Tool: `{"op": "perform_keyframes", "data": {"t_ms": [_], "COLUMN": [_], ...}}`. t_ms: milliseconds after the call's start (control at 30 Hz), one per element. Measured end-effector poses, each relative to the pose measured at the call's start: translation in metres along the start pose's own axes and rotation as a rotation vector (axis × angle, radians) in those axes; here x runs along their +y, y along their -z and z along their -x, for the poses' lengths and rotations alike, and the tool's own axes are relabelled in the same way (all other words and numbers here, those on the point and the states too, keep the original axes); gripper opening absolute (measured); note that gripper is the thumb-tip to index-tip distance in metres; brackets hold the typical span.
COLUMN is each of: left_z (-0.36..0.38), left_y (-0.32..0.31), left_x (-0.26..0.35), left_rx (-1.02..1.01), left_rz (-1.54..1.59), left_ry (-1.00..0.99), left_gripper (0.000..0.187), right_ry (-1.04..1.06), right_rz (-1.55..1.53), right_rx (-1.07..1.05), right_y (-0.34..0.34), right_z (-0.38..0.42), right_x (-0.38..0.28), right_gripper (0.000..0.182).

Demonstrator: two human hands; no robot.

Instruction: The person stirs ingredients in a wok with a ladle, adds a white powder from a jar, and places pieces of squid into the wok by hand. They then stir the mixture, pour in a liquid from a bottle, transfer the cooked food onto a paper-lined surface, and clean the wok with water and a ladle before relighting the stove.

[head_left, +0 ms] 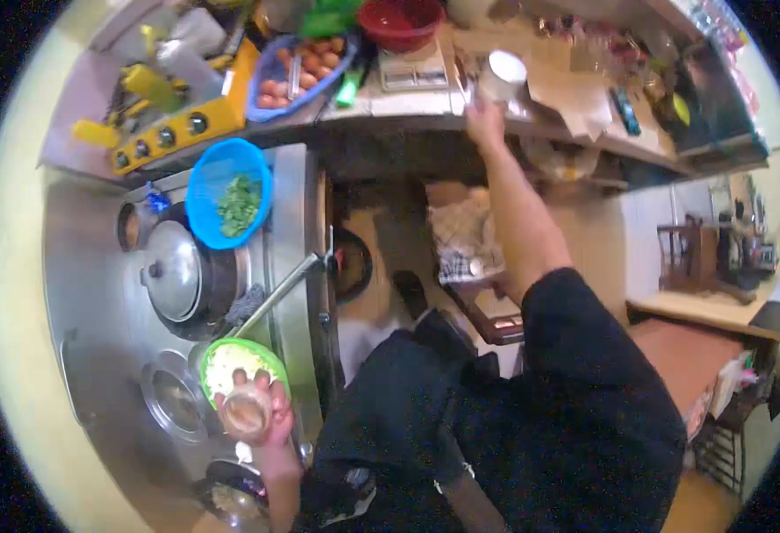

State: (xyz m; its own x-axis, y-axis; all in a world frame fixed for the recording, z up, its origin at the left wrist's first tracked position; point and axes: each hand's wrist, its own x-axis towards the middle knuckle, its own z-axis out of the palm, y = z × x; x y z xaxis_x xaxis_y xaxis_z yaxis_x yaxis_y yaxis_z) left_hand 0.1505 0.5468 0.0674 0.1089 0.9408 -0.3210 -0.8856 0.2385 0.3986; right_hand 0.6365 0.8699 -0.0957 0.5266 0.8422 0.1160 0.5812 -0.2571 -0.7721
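Pot: your lidded pot (177,266) sits on the steel stove (123,324); all places below are as seen from it.
Yellow appliance: above the pot, a yellow panel (172,133) with a row of dark knobs.
Blue bowl: just up-right of the pot, the blue bowl (201,191) has chopped green leaves (241,204) in it.
Green bowl: down-right of the pot, the green bowl (278,361) holds pale shredded food (228,360).
Left hand: below-right of the pot, your left hand (274,425) is curled around a small round jar (246,414), in front of the green bowl's lower edge; jar contents too blurred to name.
Long handle: right of the pot, a metal handle (285,290) slants down toward the green bowl.
Basket: up-right of the pot, the blue basket (264,108) carries brown eggs (328,60).
Red bowl: farther up-right of the pot, the red bowl (399,25) is on a pale boxy stand (410,78).
Right hand: far up-right of the pot, your right hand (486,120) grips a white-topped container (502,75) at the counter; can't tell if its base touches down.
Cardboard: farthest right of the pot here, brown cardboard (574,96) lies beside that container.
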Motion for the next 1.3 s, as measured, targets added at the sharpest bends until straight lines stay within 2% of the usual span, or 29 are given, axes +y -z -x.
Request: {"op": "perform_keyframes", "data": {"t_ms": [33, 67, 133, 167, 200, 267, 300, 367, 400, 467, 500, 600, 633, 667, 733, 800, 867, 933, 1000, 1033, 1067, 1133, 1200, 1233, 1267, 1300], "left_z": [-0.017, -0.036, -0.068, -0.080, -0.090, -0.108, -0.116, -0.136, -0.144, -0.156, -0.165, -0.174, -0.178, -0.182, -0.189, -0.189, -0.190, -0.189, -0.188, -0.186, -0.184, -0.183, -0.175, -0.169, -0.159, -0.152], "left_y": [-0.004, -0.007, -0.016, -0.014, -0.012, -0.005, -0.003, 0.015, 0.019, 0.017, 0.023, 0.036, 0.041, 0.042, 0.041, 0.043, 0.044, 0.042, 0.034, 0.033, 0.031, 0.028, 0.027, 0.032, 0.010, 0.006], "left_x": [-0.009, -0.020, -0.038, -0.049, -0.061, -0.089, -0.101, -0.117, -0.126, -0.147, -0.153, -0.175, -0.180, -0.185, -0.195, -0.205, -0.210, -0.215, -0.217, -0.217, -0.217, -0.216, -0.209, -0.209, -0.208, -0.205], "left_rx": [0.036, -0.016, -0.063, -0.082, -0.095, -0.075, -0.047, -0.078, -0.093, 0.070, 0.002, 0.027, -0.002, -0.011, -0.027, 0.016, 0.040, 0.060, 0.081, 0.135, 0.187, 0.160, 0.015, 0.033, 0.243, 0.145], "left_rz": [-0.023, -0.002, 0.027, 0.068, 0.108, 0.090, 0.057, -0.038, -0.050, -0.127, -0.091, -0.017, -0.024, -0.035, -0.036, -0.028, -0.077, -0.120, -0.126, -0.152, -0.176, -0.155, -0.230, -0.210, -0.251, -0.281], "left_ry": [0.039, 0.111, 0.192, 0.283, 0.377, 0.416, 0.479, 0.627, 0.624, 0.697, 0.752, 0.754, 0.779, 0.786, 0.824, 0.815, 0.839, 0.825, 0.835, 0.804, 0.770, 0.766, 0.752, 0.679, 0.691, 0.692], "left_gripper": [0.043, 0.043, 0.044, 0.043, 0.043, 0.044, 0.044, 0.049, 0.049, 0.049, 0.048, 0.049, 0.048, 0.048, 0.045, 0.042, 0.043, 0.042, 0.042, 0.042, 0.042, 0.042, 0.042, 0.043, 0.047, 0.050], "right_ry": [0.098, 0.025, -0.050, -0.164, -0.202, -0.193, -0.300, -0.371, -0.432, -0.661, -0.829, -0.887, -0.847, -0.854, -0.347, -0.379, -0.445, -0.161, -0.312, -0.444, -0.483, -0.490, -0.319, -0.177, 0.057, 0.194], "right_rz": [0.035, 0.059, 0.106, 0.234, 0.433, 0.712, 0.550, 0.565, 0.582, 0.563, 0.527, 0.471, 0.519, 0.509, 0.672, 0.677, 0.563, 0.492, 0.376, -0.190, -0.381, -0.961, -1.097, -1.036, -0.755, -0.568], "right_rx": [0.110, 0.097, -0.007, -0.090, -0.253, -0.722, -0.774, -0.787, -0.806, -0.767, -0.711, -0.590, -0.380, -0.370, -0.610, -0.625, -0.534, -0.437, -0.630, -0.517, -0.631, -0.712, -0.842, -0.874, -0.779, -0.640], "right_y": [-0.018, 0.008, 0.018, 0.013, 0.023, -0.023, -0.041, -0.051, -0.059, -0.082, -0.093, -0.098, -0.109, -0.125, -0.136, -0.103, -0.108, -0.111, -0.033, -0.043, -0.046, 0.006, 0.053, 0.073, 0.081, 0.083], "right_z": [-0.018, 0.001, 0.024, 0.048, 0.078, 0.138, 0.165, 0.195, 0.206, 0.227, 0.234, 0.247, 0.260, 0.269, 0.296, 0.271, 0.258, 0.244, 0.179, 0.179, 0.172, 0.174, 0.199, 0.217, 0.235, 0.257], "right_x": [0.041, 0.028, 0.110, 0.166, 0.172, 0.311, 0.344, 0.331, 0.318, 0.320, 0.322, 0.325, 0.341, 0.382, 0.457, 0.394, 0.396, 0.380, 0.216, 0.198, 0.162, 0.044, -0.033, -0.058, -0.075, -0.084], "right_gripper": [0.036, 0.036, 0.034, 0.032, 0.031, 0.032, 0.036, 0.042, 0.048, 0.059, 0.062, 0.062, 0.043, 0.043, 0.026, 0.020, 0.022, 0.029, 0.026, 0.018, 0.022, 0.042, 0.036, 0.032, 0.029, 0.027]}}
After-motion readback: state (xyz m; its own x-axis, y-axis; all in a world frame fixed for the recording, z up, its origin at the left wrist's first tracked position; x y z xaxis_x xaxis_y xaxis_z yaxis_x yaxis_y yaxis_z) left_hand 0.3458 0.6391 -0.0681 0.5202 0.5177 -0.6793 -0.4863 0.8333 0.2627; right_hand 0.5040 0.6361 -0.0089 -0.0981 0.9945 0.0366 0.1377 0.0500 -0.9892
